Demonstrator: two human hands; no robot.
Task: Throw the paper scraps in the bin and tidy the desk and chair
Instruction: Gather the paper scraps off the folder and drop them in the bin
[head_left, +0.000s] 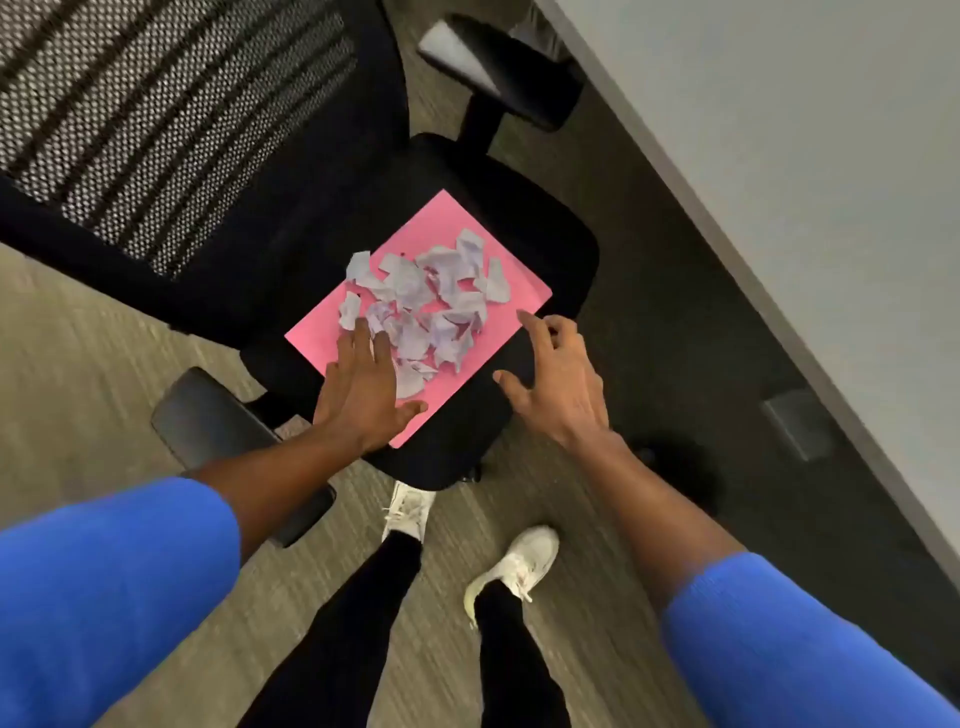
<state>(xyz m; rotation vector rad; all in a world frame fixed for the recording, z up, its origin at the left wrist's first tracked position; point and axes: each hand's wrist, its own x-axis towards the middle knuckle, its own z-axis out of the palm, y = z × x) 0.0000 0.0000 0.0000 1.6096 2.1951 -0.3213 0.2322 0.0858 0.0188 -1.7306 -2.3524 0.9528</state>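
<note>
The torn, crumpled pale-lilac paper scraps (426, 301) are lying in a loose heap on a flat pink sheet, prob. a card folder (441, 234), which is resting on the black fabric seat of the mesh-backed office chair (540, 218).

The person's left hand (363, 389) is lying flat and open, palm down, on the near-left part of the pink sheet w/ fingertips touching the nearest scraps; it's gripping nothing. The right hand (556, 384) is hovering open, fingers spread and slightly curled, just beside the sheet's right corner, holding nothing.

Handling, as a judgement: scraps are looking v. light, soft and creased, so they're likely to scatter or slide off if tilted. The sheet is looking thin, smooth and bendy, so it's best taken by two opposite edges, bowed slightly into a trough and carried level as a tray.

The grey desk top (779, 130) is sitting to the right. No bin is showing in view.
</note>
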